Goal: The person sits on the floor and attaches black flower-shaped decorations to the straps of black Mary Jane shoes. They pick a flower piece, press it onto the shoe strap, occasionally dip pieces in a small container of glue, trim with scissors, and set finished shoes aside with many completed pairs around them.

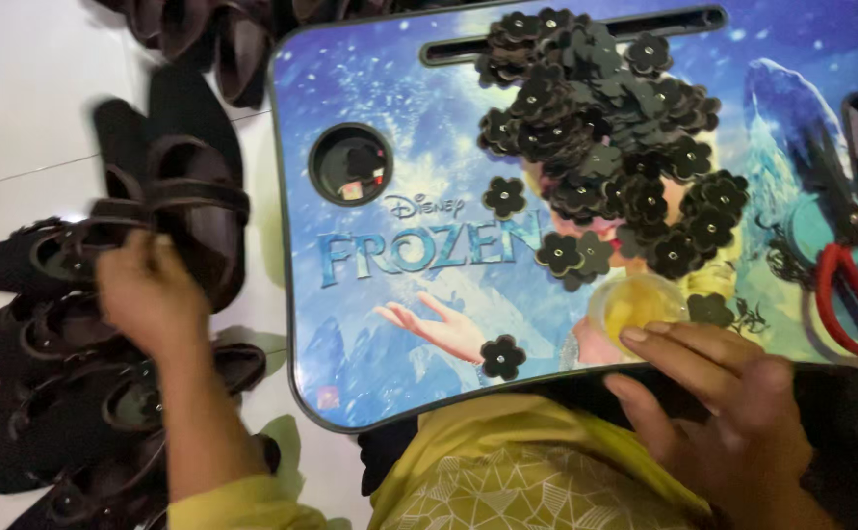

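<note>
My left hand (146, 292) reaches out to the left over a heap of dark brown sandals (76, 393) on the floor and grips one sandal (188, 201) by its straps. My right hand (723, 393) rests on the near edge of a small lap table (370, 324) with a blue cartoon print, fingers spread, fingertips touching a small round yellow container (637, 302). A pile of black flower-shaped cutouts (596, 128) with shiny centres covers the table's middle and back. Single flowers lie apart, one near the front edge (502, 356).
Red-handled scissors (856, 285) lie at the table's right side. A round cup hole (350, 163) in the table's left corner holds a small item. More dark sandals (213, 34) lie beyond the table on the white tiled floor (17, 88).
</note>
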Tool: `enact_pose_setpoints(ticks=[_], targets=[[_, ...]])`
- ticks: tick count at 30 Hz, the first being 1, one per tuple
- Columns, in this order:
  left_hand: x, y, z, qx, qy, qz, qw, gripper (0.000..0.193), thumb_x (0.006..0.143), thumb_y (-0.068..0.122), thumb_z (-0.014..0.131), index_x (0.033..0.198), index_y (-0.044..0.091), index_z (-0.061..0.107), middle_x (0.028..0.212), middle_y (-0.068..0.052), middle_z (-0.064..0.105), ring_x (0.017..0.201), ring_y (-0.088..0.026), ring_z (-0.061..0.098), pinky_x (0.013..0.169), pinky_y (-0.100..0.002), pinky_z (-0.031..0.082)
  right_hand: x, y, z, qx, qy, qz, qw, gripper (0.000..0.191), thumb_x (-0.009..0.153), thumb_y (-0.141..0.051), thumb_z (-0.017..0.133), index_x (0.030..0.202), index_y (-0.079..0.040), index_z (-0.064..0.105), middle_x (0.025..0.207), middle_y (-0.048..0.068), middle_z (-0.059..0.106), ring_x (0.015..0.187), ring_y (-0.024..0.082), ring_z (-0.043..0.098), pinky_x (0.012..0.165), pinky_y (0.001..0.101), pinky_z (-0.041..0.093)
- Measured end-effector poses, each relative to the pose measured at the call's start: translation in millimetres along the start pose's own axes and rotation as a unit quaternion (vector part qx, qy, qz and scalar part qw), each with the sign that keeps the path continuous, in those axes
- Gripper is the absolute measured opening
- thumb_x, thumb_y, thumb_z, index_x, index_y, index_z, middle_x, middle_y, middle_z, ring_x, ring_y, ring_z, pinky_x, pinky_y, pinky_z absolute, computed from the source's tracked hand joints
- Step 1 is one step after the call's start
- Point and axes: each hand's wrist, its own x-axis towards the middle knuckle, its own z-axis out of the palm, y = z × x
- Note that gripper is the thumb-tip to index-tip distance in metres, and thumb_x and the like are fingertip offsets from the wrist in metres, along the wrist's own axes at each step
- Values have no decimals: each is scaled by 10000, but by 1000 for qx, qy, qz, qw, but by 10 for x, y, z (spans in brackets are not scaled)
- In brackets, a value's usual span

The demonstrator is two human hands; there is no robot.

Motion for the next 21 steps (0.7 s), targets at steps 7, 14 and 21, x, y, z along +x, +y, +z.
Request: enact_pose_setpoints(ticks=[7,14,21], targets=[[257,972,-667,-94,-59,107,988,180,1032,54,714,1203,-1,717,1027,-183,651,976,-372,636,852,-454,502,110,-29,313,79,-228,-202,949,468,849,-98,746,1282,-5,595,1110,81,713,993,262,677,834,386,565],[65,1965,-526,-107,-156,173,967,220,988,156,767,1181,51,749,1020,-141,699,934,-366,657,766,-473,502,80,-31,400,-20,-199,-128,971,506,813,-82,676,1291,27,553,1098,150,693,946,297,675,842,484,532],[23,2117,-639,-101,-89,236,962,401,893,143,838,1232,-27,708,1027,-153,687,946,-358,638,823,-467,485,-66,127,-17,-14,-97,-34,995,707,893,-14,734,1460,51,318,1179,153,713,1049,315,707,954,422,542]])
